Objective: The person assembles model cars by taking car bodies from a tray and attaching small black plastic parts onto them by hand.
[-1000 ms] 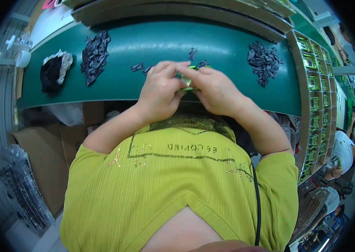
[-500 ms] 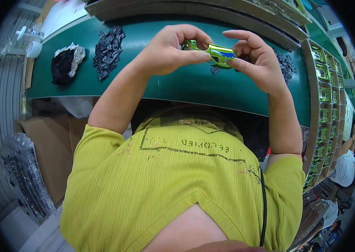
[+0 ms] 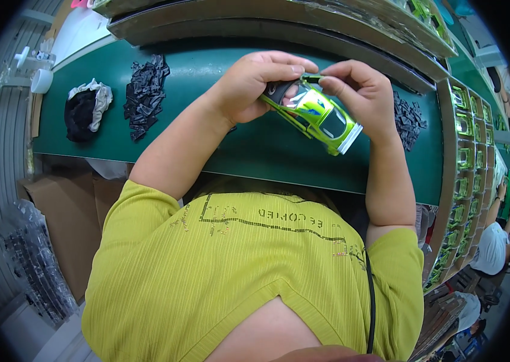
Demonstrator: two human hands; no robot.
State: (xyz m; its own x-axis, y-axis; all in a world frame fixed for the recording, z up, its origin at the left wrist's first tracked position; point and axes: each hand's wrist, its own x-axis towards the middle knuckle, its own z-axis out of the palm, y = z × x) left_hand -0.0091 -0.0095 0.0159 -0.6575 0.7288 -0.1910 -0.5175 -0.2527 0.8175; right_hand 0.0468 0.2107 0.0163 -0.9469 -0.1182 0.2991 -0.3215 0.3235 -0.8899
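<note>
A shiny green toy car body shell [image 3: 324,113] with blue markings hangs tilted over the green table, its silver-edged end toward the lower right. My left hand [image 3: 254,84] is closed round its dark end, some fingers tucked behind it. My right hand [image 3: 363,93] has thumb and forefinger pinched at the shell's upper edge, where a thin dark piece shows between the two hands. Whether that piece is separate or part of the shell I cannot tell.
Small black plastic pieces lie in a left pile [image 3: 145,96] and a right pile [image 3: 409,122]. A black and white cloth bundle [image 3: 88,110] sits far left. Along the right stands a divided box [image 3: 445,163] holding green shells. Cardboard trays [image 3: 279,27] line the back; people sit farther right.
The green shell has turned from a side-on pose to show its top and one end, and sits slightly lower. My right fingers have come to its upper edge.
</note>
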